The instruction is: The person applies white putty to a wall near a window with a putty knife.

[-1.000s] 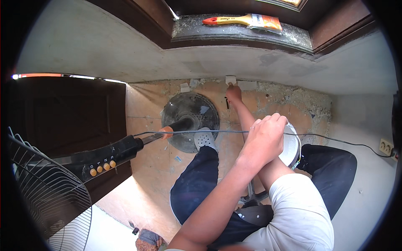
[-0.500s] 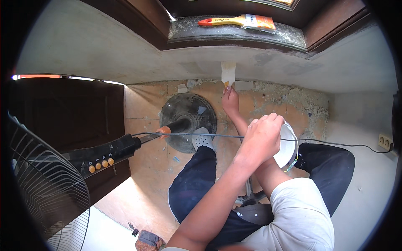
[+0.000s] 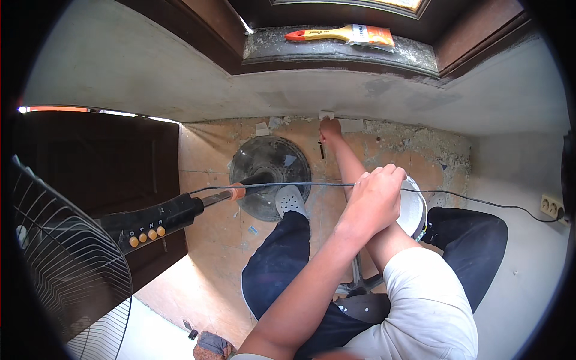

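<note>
My right hand (image 3: 330, 130) is closed around a putty knife, reaching forward to the foot of the wall. Its pale, wide blade (image 3: 326, 114) lies at the wall's lower edge, and the dark handle end (image 3: 321, 150) sticks out behind my fist. My left forearm crosses over the right one. With its fingers curled over the rim, my left hand (image 3: 378, 195) grips a white bucket (image 3: 413, 210), partly hidden behind my hand and arm. What lies inside the bucket is mostly out of sight.
A black cable (image 3: 288, 184) stretches across, passing by my left hand to a wall socket (image 3: 551, 207). At left stands a fan (image 3: 78, 258) on a round black base (image 3: 264, 156) beside my foot. A packaged paintbrush (image 3: 342, 35) lies on the sill. Debris (image 3: 420, 135) litters the floor by the wall.
The putty knife has come down the wall to its foot, its blade now tilted and foreshortened. My right wrist has turned, showing the dark handle. My left hand stays on the bucket.
</note>
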### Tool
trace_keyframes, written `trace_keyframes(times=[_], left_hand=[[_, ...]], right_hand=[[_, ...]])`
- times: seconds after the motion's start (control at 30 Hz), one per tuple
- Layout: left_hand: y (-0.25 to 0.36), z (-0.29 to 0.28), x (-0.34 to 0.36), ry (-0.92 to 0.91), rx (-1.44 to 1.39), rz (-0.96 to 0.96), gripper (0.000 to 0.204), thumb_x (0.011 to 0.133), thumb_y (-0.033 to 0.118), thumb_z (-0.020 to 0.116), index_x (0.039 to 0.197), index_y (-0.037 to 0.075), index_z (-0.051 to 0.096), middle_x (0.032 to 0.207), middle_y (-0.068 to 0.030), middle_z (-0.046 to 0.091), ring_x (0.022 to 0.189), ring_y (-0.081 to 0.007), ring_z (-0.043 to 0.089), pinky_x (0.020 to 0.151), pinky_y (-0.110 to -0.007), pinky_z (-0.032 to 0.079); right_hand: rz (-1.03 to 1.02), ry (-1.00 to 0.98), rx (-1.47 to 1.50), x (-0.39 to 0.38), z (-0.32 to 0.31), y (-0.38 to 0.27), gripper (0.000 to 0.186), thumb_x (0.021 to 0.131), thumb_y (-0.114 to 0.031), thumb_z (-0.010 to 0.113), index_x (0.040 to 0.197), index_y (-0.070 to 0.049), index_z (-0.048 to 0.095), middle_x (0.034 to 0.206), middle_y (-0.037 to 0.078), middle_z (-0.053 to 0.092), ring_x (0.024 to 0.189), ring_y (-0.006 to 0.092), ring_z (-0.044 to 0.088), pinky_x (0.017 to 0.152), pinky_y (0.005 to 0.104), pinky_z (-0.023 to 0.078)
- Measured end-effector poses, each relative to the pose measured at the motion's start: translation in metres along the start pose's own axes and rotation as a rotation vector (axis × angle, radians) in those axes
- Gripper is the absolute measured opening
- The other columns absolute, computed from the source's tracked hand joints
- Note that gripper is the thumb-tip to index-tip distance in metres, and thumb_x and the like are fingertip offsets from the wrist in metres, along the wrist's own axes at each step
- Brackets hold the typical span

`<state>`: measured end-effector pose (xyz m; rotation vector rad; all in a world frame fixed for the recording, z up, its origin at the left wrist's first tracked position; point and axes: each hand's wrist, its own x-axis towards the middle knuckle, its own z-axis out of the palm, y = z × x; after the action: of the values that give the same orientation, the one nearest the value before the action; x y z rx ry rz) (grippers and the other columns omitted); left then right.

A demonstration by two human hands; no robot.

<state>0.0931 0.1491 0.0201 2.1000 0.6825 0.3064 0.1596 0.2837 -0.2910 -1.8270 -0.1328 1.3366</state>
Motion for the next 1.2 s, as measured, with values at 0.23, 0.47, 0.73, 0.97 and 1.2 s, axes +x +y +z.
trace_keyframes(times=[0.23, 0.47, 0.73, 0.97, 1.2], left_hand=[[-0.006, -0.011, -0.005, 0.044, 0.006, -0.019, 0.019, 0.079, 0.0, 0.051, 0.097, -0.001, 0.06, 0.092, -0.0164, 0.062, 0.091, -0.0336, 0.062, 0.081, -0.042, 0.05], [-0.018, -0.013, -0.007, 0.082, 0.015, 0.007, 0.018, 0.079, 0.0, 0.052, 0.094, 0.002, 0.061, 0.09, -0.0157, 0.063, 0.087, -0.0334, 0.063, 0.078, -0.042, 0.05], [-0.02, -0.037, 0.0, -0.019, 0.003, 0.099, 0.018, 0.079, 0.005, 0.054, 0.094, 0.004, 0.064, 0.097, -0.0134, 0.066, 0.094, -0.0322, 0.063, 0.082, -0.039, 0.05], [-0.032, -0.07, -0.017, -0.048, 0.007, -0.038, 0.021, 0.079, 0.003, 0.056, 0.098, 0.0, 0.065, 0.094, -0.0157, 0.066, 0.088, -0.0272, 0.064, 0.081, -0.035, 0.051], [-0.03, -0.067, -0.044, -0.098, 0.055, -0.13, 0.021, 0.084, 0.005, 0.054, 0.102, 0.001, 0.065, 0.095, -0.0161, 0.067, 0.089, -0.0249, 0.065, 0.081, -0.034, 0.051]], right_hand=[[-0.248, 0.055, -0.017, -0.076, 0.02, -0.002, 0.041, 0.096, -0.026, 0.039, 0.069, 0.0, 0.055, 0.052, 0.014, 0.053, 0.046, 0.0275, 0.058, 0.044, 0.0392, 0.041], [-0.79, 0.039, 0.135, -0.134, 0.009, 0.033, 0.029, 0.099, -0.02, 0.04, 0.077, -0.006, 0.053, 0.059, 0.002, 0.049, 0.053, 0.0103, 0.047, 0.049, 0.028, 0.037], [-1.031, 0.239, 0.375, -0.182, -0.045, 0.052, 0.019, 0.096, -0.021, 0.048, 0.089, -0.005, 0.055, 0.065, 0.004, 0.054, 0.065, 0.0218, 0.058, 0.062, 0.0378, 0.045], [-0.678, 0.137, -0.368, -0.242, -0.124, 0.083, 0.029, 0.097, -0.02, 0.039, 0.083, 0.0, 0.056, 0.073, 0.021, 0.06, 0.073, 0.0383, 0.061, 0.069, 0.0433, 0.046], [-0.656, 0.103, -0.539, -0.26, -0.188, 0.109, 0.035, 0.097, -0.022, 0.036, 0.081, 0.001, 0.057, 0.076, 0.024, 0.06, 0.077, 0.0421, 0.059, 0.072, 0.0459, 0.046]])
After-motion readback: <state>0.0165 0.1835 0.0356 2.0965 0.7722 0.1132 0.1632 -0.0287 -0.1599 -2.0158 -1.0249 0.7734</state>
